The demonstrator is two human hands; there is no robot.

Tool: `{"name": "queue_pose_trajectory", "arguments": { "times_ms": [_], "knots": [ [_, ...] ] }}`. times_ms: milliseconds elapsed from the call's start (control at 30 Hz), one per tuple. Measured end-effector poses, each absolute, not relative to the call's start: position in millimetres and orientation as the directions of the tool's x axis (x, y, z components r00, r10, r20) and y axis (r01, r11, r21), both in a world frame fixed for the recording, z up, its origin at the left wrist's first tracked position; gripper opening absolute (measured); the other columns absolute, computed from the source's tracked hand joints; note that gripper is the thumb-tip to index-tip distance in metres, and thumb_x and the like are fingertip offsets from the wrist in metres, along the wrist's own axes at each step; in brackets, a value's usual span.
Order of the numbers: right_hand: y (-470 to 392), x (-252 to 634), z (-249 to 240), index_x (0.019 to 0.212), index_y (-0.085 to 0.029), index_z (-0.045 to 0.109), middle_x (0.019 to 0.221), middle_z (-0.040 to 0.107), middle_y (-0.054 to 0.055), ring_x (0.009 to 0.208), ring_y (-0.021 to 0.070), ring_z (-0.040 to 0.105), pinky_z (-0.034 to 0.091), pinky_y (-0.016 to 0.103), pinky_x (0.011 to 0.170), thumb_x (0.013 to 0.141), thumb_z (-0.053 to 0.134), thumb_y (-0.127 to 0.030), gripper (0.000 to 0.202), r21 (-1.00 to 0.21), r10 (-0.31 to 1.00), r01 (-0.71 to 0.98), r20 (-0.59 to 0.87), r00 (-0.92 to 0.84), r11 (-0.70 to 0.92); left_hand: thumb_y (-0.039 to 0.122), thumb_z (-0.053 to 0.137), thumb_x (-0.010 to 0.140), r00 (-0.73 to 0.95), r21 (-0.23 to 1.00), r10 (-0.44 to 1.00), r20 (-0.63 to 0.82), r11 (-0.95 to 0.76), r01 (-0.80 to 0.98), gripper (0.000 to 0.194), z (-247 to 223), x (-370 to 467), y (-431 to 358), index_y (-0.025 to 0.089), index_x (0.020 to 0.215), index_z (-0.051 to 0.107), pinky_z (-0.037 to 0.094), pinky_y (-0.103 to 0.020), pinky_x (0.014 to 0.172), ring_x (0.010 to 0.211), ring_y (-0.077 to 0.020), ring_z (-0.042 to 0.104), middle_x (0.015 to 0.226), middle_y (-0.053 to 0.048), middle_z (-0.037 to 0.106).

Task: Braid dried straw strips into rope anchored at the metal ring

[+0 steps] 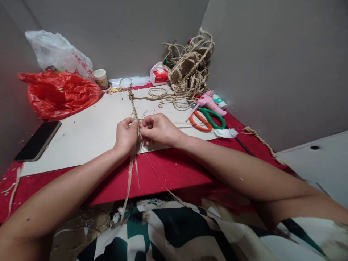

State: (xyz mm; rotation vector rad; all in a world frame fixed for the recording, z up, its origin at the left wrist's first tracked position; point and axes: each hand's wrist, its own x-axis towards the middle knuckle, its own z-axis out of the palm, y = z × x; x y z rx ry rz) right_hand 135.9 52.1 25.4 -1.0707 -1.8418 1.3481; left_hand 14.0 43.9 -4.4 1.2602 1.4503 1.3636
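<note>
A thin braided straw cord (133, 105) runs from the back of the white board (89, 141) down to my two hands. My left hand (127, 135) is closed, with thumb and fingers pinching the cord's near end. Right beside it, my right hand (159, 130) is closed too, its fingertips pinched at the same spot on the cord; whatever strand they grip is mostly hidden. Loose flat straw strands (130, 174) hang from under my hands over the table's front edge towards my lap.
Scissors (208, 121) with orange and green handles lie on the right beside a pink glue gun (210, 103) and crumpled tissue (225, 133). Behind is a heap of braided rope (187, 65). A phone (39, 139), red plastic bag (65, 94) and paper cup (100, 79) are on the left.
</note>
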Motion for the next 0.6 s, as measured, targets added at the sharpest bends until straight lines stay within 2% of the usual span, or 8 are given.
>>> {"name": "queue_pose_trajectory", "arguments": {
  "times_ms": [67, 233, 300, 600],
  "knots": [
    [52.0, 135.7, 25.6, 0.058, -0.015, 0.049, 0.048, 0.056, -0.002, 0.037, 0.0071, 0.051, 0.037, 0.016, 0.035, 0.074, 0.052, -0.003, 0.020, -0.956, 0.880, 0.259, 0.000, -0.475, 0.140, 0.025, 0.053, 0.081, -0.221, 0.984, 0.970, 0.096, -0.058, 0.169, 0.017, -4.1, 14.2, 43.8, 0.016, 0.067, 0.054, 0.032, -0.019, 0.042, 0.043, -0.0084, 0.044, 0.049, 0.002, 0.051],
    [54.2, 137.2, 24.0, 0.058, -0.013, 0.051, 0.052, 0.060, 0.001, 0.038, 0.0057, 0.052, 0.038, 0.015, 0.032, 0.079, 0.059, -0.015, 0.023, -0.982, 0.861, 0.174, -0.153, -0.485, -0.077, 0.025, 0.053, 0.081, -0.267, 0.980, 0.954, 0.138, -0.093, 0.174, 0.018, -6.0, 11.2, 45.1, 0.017, 0.065, 0.054, 0.029, -0.019, 0.041, 0.043, -0.0074, 0.039, 0.049, 0.003, 0.047],
    [55.4, 137.4, 22.8, 0.057, -0.013, 0.051, 0.052, 0.060, 0.001, 0.038, 0.0050, 0.052, 0.037, 0.013, 0.031, 0.079, 0.062, -0.017, 0.024, -0.981, 0.849, 0.151, -0.178, -0.498, -0.117, 0.025, 0.054, 0.081, -0.271, 0.977, 0.950, 0.155, -0.107, 0.185, 0.017, -6.8, 10.2, 45.4, 0.017, 0.066, 0.054, 0.028, -0.019, 0.041, 0.042, -0.0072, 0.038, 0.049, 0.003, 0.047],
    [50.5, 133.6, 23.5, 0.057, -0.015, 0.047, 0.048, 0.055, -0.002, 0.037, 0.0055, 0.048, 0.037, 0.016, 0.035, 0.076, 0.050, -0.005, 0.022, -0.983, 0.857, 0.175, -0.138, -0.496, -0.057, 0.028, 0.053, 0.082, -0.234, 0.980, 0.964, 0.129, -0.087, 0.179, 0.017, -11.3, 11.6, 45.8, 0.016, 0.069, 0.054, 0.029, -0.019, 0.041, 0.042, -0.0086, 0.043, 0.048, 0.002, 0.049]
  ]
}}
